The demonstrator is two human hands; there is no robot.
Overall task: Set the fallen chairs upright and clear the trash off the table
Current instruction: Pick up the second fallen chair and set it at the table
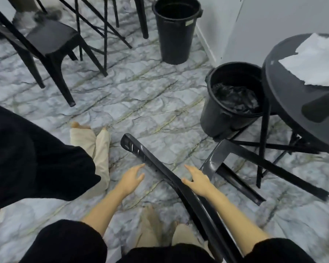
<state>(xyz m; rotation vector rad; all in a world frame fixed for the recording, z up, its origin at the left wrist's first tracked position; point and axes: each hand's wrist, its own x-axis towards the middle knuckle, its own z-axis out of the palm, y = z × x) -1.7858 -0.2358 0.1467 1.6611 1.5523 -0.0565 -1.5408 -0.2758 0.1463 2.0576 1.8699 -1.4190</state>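
Nearest, at lower centre of the frame, the fallen chair (171,179) lies tilted on the marble floor (141,103), its legs pointing right under the round table (285,95); the right hand (198,180) rests on its dark backrest rail with fingers spread, not closed round it, while the left hand (132,177) hangs just beside the rail, fingers loose and empty. Farther, at right, white paper trash (311,59) lies on the table, with a lined bin (230,99) touching its edge. Farthest, an upright chair (49,40) stands upper left and a second bin (176,29) at top centre, against the wall.
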